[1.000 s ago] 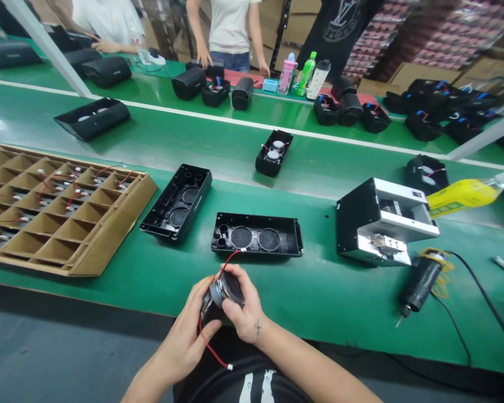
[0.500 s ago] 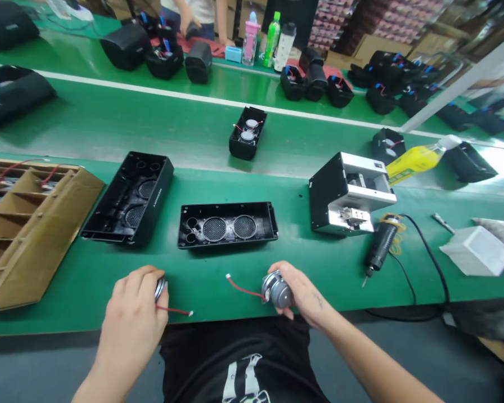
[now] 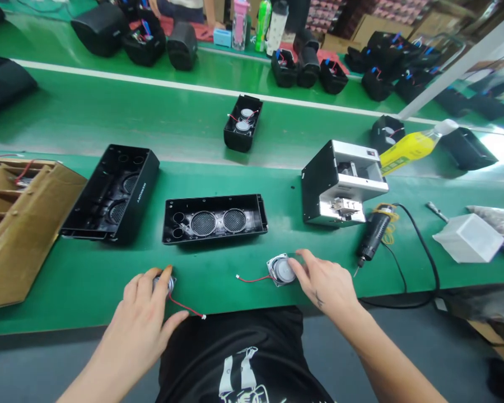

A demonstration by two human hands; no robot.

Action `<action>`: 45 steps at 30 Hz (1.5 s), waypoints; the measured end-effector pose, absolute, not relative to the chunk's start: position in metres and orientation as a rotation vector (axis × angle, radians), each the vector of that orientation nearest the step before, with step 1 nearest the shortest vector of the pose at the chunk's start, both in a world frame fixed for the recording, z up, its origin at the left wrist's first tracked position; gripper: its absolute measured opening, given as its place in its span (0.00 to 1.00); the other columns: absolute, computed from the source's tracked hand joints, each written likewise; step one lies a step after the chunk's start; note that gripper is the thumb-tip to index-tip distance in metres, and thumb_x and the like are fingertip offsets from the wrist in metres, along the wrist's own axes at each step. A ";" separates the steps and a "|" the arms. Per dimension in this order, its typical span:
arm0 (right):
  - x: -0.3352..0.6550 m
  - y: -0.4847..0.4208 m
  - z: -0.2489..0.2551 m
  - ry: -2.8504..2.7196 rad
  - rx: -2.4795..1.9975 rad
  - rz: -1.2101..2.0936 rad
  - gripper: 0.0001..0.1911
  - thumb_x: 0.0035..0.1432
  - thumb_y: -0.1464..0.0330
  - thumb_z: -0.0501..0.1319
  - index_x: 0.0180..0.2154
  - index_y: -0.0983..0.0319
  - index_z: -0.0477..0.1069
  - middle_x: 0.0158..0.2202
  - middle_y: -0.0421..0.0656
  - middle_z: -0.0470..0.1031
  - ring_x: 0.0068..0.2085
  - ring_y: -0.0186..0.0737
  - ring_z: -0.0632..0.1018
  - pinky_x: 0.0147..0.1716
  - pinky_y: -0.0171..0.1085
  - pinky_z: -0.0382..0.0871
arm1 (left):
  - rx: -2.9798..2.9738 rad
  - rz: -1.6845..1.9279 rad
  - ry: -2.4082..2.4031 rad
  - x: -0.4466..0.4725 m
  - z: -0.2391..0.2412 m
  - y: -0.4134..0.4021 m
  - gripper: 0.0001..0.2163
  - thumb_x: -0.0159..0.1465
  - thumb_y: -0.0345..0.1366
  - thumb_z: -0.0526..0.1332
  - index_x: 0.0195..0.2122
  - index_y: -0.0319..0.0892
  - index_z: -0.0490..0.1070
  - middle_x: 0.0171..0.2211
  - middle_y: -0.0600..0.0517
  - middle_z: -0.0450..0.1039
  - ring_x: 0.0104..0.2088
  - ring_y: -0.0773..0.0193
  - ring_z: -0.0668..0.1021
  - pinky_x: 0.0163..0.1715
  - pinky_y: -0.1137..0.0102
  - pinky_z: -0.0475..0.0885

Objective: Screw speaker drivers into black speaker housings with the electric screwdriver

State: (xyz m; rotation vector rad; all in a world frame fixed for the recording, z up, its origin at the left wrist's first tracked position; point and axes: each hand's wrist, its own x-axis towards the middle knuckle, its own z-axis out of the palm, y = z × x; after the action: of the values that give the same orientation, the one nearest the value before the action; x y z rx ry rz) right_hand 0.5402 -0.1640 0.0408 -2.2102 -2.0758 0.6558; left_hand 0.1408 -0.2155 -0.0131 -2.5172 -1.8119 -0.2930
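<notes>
My left hand [image 3: 145, 310] rests over a speaker driver [image 3: 171, 284] near the front edge of the green bench. Its fingers touch the driver's top and partly hide it; the thumb is spread away. A red wire with a white plug trails from that driver to the right. My right hand [image 3: 325, 280] is beside a second speaker driver [image 3: 282, 270], which lies magnet up on the bench. Thumb and fingers are apart at its right edge. A red wire runs left from it. Behind both hands lies an open black speaker housing [image 3: 252, 223] with two round grilles.
Another black housing [image 3: 140, 193] sits left, beside a cardboard divider box [image 3: 46, 235]. On the right are a black-and-silver machine [image 3: 317, 187], an electric screwdriver [image 3: 373, 235] with its cable, and a white container [image 3: 472, 238]. A housing holding drivers [image 3: 238, 141] stands farther back.
The right driver has gone from my right hand's grasp to the bench, and that hand has loosened. My left thumb has spread away from the left driver, now lower. The view has shifted slightly.
</notes>
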 end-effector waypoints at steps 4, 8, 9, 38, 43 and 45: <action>0.548 -0.164 0.051 -2.406 -1.845 0.680 0.26 0.73 0.62 0.64 0.69 0.52 0.71 0.66 0.53 0.76 0.63 0.61 0.79 0.52 0.54 0.82 | -2.703 -0.404 -1.738 0.106 -0.011 -0.213 0.31 0.69 0.44 0.58 0.75 0.52 0.64 0.60 0.41 0.79 0.56 0.40 0.82 0.49 0.51 0.84; 0.552 -0.158 0.053 -2.622 -1.550 0.781 0.25 0.71 0.72 0.62 0.66 0.54 0.73 0.61 0.53 0.77 0.51 0.55 0.84 0.44 0.53 0.85 | -2.758 -0.487 -1.934 0.085 -0.002 -0.203 0.20 0.71 0.44 0.57 0.62 0.61 0.79 0.58 0.49 0.84 0.53 0.49 0.87 0.41 0.62 0.87; 0.554 -0.155 0.055 -2.625 -1.509 0.822 0.24 0.70 0.73 0.61 0.64 0.55 0.74 0.58 0.51 0.79 0.46 0.50 0.85 0.44 0.50 0.85 | -2.791 -0.521 -1.982 0.081 0.002 -0.199 0.19 0.71 0.47 0.59 0.60 0.62 0.80 0.58 0.50 0.84 0.50 0.49 0.88 0.38 0.63 0.87; 0.454 -0.034 0.082 -2.497 -1.421 0.619 0.32 0.65 0.66 0.76 0.67 0.62 0.75 0.58 0.56 0.83 0.56 0.64 0.81 0.52 0.56 0.69 | -2.859 -0.719 -2.141 0.173 0.077 -0.057 0.16 0.66 0.41 0.70 0.53 0.47 0.80 0.56 0.48 0.84 0.53 0.49 0.86 0.57 0.55 0.81; 0.446 -0.029 0.088 -2.728 -1.477 0.475 0.27 0.68 0.63 0.74 0.64 0.67 0.76 0.57 0.58 0.84 0.55 0.62 0.81 0.48 0.52 0.64 | -2.825 -0.355 -2.011 0.180 0.071 -0.056 0.18 0.66 0.35 0.73 0.56 0.45 0.80 0.57 0.46 0.85 0.56 0.42 0.84 0.54 0.52 0.82; 0.443 -0.024 0.088 -2.787 -1.478 0.444 0.25 0.68 0.63 0.75 0.62 0.65 0.78 0.57 0.56 0.84 0.55 0.60 0.81 0.46 0.50 0.62 | -2.811 -0.254 -1.982 0.183 0.070 -0.054 0.19 0.65 0.35 0.75 0.57 0.45 0.80 0.57 0.47 0.85 0.56 0.43 0.85 0.53 0.53 0.83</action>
State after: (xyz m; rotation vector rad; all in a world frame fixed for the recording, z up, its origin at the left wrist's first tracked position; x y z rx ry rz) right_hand 0.4427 -0.0240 0.0883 -1.4775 -2.7873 0.4444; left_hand 0.1826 -0.0544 0.0697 -2.8109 -1.9822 -0.2540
